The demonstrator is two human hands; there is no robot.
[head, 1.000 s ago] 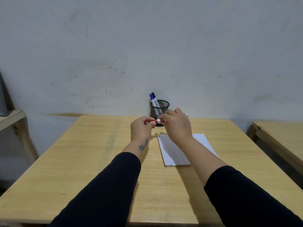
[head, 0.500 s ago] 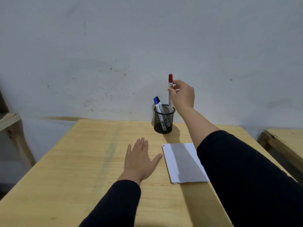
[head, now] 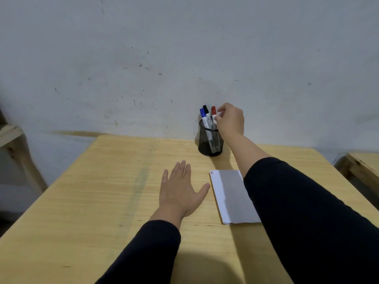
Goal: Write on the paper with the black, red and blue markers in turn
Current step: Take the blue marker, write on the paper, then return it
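Observation:
A black mesh pen cup (head: pixel 206 140) stands at the table's far edge by the wall. Three capped markers stand in it: blue (head: pixel 203 114), black (head: pixel 206 110) and red (head: pixel 213 111). My right hand (head: pixel 231 119) is at the cup's right rim, with fingertips pinching the red marker just below its cap. My left hand (head: pixel 178 189) lies flat on the table, fingers spread, holding nothing. To its right is the white paper (head: pixel 227 193), with small black and red marks at its top left corner; my right sleeve covers its right part.
The wooden table (head: pixel 102 191) ends at a grey wall (head: pixel 184 48) behind the cup. A second wooden table (head: pixel 363 162) stands to the right across a gap. A wooden frame (head: pixel 12 140) is at the far left.
My hands capped the red marker, then parted. The left hand went flat on the table. The right hand carried the red marker up and lowered it into the cup.

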